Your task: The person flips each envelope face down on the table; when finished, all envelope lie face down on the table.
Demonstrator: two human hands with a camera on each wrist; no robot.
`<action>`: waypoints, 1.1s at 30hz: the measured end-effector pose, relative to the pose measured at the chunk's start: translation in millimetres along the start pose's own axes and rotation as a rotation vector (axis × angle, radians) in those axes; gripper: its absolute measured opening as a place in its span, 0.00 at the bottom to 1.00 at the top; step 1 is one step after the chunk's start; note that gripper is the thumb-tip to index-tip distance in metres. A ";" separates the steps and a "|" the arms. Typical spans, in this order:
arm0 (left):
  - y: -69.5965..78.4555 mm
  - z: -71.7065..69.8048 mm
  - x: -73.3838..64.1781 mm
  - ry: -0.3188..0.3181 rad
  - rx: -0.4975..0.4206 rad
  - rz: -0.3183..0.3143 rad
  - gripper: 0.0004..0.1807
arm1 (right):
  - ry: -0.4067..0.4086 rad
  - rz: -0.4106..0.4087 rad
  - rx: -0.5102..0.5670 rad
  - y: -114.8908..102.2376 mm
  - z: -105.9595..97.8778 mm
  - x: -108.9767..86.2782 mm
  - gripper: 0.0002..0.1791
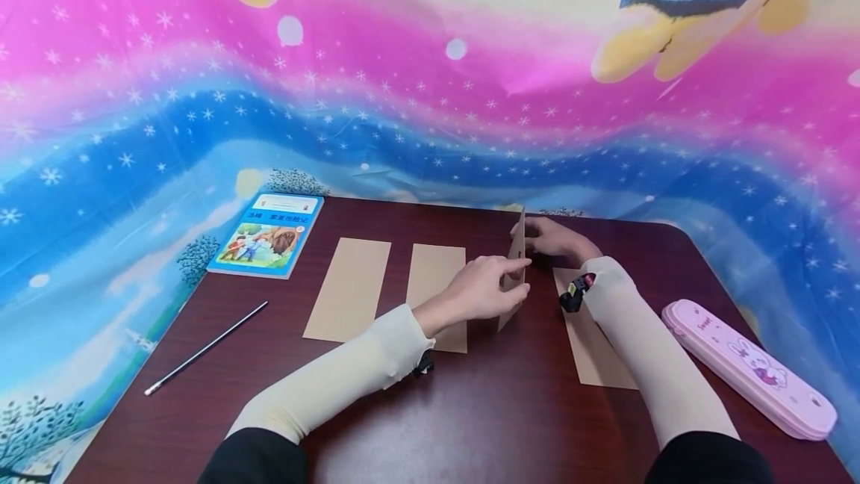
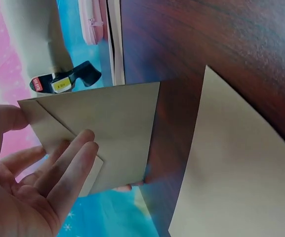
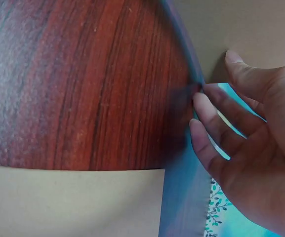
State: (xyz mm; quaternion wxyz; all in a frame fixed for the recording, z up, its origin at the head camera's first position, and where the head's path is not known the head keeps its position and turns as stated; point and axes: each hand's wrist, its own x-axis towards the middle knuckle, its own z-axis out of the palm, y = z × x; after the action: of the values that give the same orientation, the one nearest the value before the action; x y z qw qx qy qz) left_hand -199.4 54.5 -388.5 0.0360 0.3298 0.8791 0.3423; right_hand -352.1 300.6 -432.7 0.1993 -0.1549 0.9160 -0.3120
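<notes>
Between both hands a brown paper envelope [image 1: 516, 249] stands on edge above the table. Its slanted flap lines show in the left wrist view, facing the left palm. My left hand [image 1: 478, 288] holds the near upper part of the envelope [image 2: 122, 123], thumb at a corner and two long fingertips [image 2: 85, 143] against the flap side. On the far end, my right hand [image 1: 554, 236] grips the envelope, its thumb [image 3: 235, 58] on one face. Two more envelopes lie flat at left, one [image 1: 349, 288] farther out, the other [image 1: 437, 275] partly under my left hand.
Under my right forearm lies another flat envelope [image 1: 591, 349]. A pink pencil case [image 1: 749, 368] sits at the right edge. At the back left is a blue book [image 1: 269, 237], with a pencil [image 1: 207, 348] in front of it. A patterned cloth [image 1: 416, 95] hangs behind the table.
</notes>
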 end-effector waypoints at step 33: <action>-23.6 -8.2 -11.7 -0.034 -0.144 -0.093 0.26 | 0.097 0.024 0.262 -2.3 -28.8 -23.9 0.19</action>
State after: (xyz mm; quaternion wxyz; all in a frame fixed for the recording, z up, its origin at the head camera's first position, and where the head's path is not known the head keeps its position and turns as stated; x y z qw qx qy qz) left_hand -205.7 29.7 -398.9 0.0907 0.2911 0.8657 0.3970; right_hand -344.2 323.3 -404.0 0.1769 -0.1011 0.8778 -0.4334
